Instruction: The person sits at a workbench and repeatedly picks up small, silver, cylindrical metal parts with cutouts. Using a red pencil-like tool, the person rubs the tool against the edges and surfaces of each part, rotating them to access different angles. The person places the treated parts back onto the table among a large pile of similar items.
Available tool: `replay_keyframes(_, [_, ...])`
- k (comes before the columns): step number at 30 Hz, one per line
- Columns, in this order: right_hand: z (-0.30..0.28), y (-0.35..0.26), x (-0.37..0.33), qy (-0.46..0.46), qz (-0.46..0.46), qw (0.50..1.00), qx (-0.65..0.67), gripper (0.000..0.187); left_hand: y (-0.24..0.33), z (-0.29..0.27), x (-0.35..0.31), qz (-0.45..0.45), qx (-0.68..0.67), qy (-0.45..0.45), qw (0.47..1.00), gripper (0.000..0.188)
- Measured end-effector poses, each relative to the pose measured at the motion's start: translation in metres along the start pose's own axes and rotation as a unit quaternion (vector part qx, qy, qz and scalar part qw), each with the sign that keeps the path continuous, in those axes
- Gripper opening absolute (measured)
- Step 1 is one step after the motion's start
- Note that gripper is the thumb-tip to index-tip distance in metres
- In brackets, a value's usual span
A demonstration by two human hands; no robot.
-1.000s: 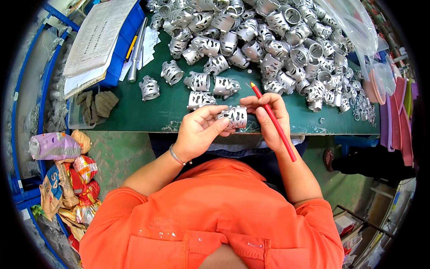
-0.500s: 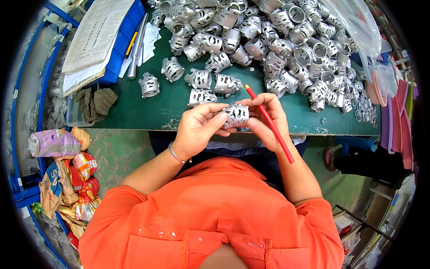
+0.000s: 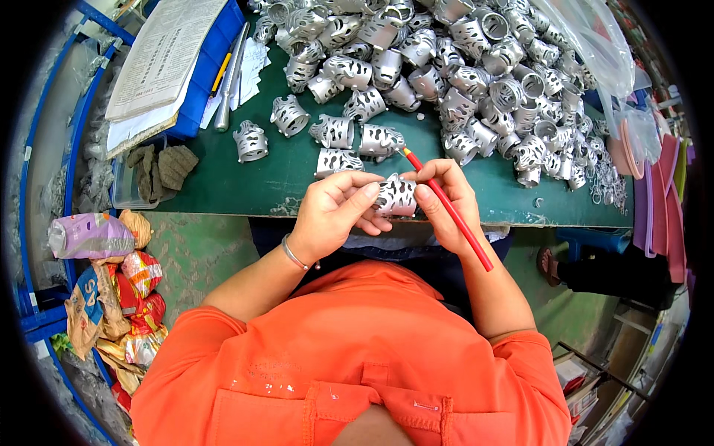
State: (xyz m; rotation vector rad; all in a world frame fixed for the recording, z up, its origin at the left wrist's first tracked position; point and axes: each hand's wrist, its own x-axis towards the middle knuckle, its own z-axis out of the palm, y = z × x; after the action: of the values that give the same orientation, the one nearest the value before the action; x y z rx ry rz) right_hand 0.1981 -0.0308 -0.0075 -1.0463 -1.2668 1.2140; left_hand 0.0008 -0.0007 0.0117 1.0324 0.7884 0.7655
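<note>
Just in front of the table's near edge, my left hand (image 3: 327,212) is closed on a small silver openwork metal sleeve (image 3: 396,198), thumb on top and fingers beneath. The sleeve lies on its side, with wavy cut-outs in its wall. My right hand (image 3: 460,195) also grips the sleeve's right end between thumb and fingertips. A red pencil (image 3: 472,244) rests in this hand, its tip pointing up and left. Beyond my fingers lie several like sleeves (image 3: 340,161), the nearest just past my left hand.
A large heap of silver sleeves (image 3: 454,74) covers the back of the green table (image 3: 223,175). Small metal rings (image 3: 606,182) lie at right, near a clear plastic bag (image 3: 595,44). At left are a blue tray (image 3: 202,74) with papers, a metal rod (image 3: 227,93) and grey pads (image 3: 175,167).
The sleeve has turned and shifted slightly right in my fingers, showing another part of its cut-outs. My right thumb has moved up onto its end.
</note>
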Motion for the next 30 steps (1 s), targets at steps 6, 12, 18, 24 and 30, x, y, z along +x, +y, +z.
replay_keyframes(6, [0.0024,-0.0021,-0.0002,0.003,0.012,0.999,0.045,0.017,-0.0005,-0.0007,-0.0002,-0.005,-0.002,0.004,1.000,0.030])
replay_keyframes(12, [0.0023,-0.0020,-0.0007,0.008,0.023,0.998,0.052,0.016,-0.0011,-0.0013,0.0000,-0.002,-0.001,0.001,1.000,0.030])
replay_keyframes(18, [0.0019,-0.0030,-0.0003,0.009,0.020,0.999,0.043,0.016,-0.0012,-0.0007,0.0004,0.005,-0.006,0.000,1.000,0.030])
replay_keyframes(24, [0.0026,-0.0030,-0.0005,0.010,0.017,0.999,0.040,0.016,-0.0019,-0.0004,0.0001,0.017,-0.006,0.000,1.000,0.029])
replay_keyframes(30, [0.0013,-0.0014,-0.0014,-0.007,0.010,0.999,0.051,0.026,-0.0023,-0.0025,-0.0004,0.005,-0.037,-0.007,0.999,0.028])
